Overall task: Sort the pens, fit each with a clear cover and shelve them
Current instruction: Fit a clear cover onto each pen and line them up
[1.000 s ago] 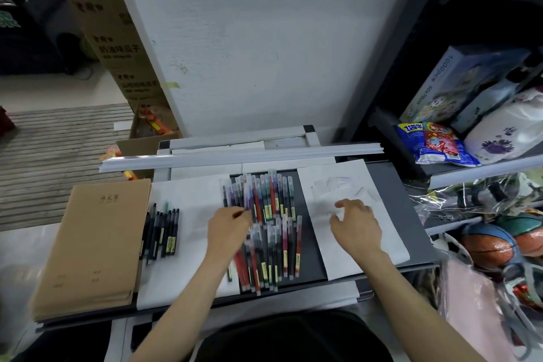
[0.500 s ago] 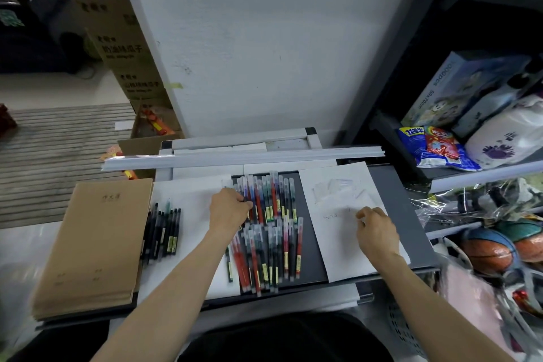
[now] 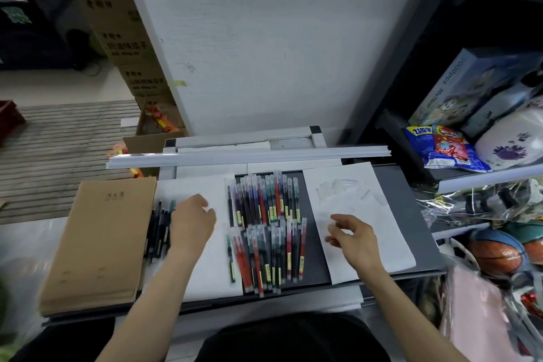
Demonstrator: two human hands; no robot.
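Observation:
A mixed pile of coloured pens lies in two rows on the dark tray. A small group of dark pens lies on white paper beside the brown notebooks. My left hand hovers at that group's right edge with its fingers curled; whether it holds a pen is hidden. Over the right sheet of paper, my right hand pinches what looks like a small clear cover between thumb and fingers. More clear covers lie faintly on that sheet.
A stack of brown notebooks fills the left of the tray. A long white rail runs across the back. Shelves on the right hold snack bags, boxes and basketballs. Cardboard boxes stand at the back left.
My left hand has moved left from the mixed pile to the dark pen group. My right hand has lifted off the right sheet, its fingers now pinched together.

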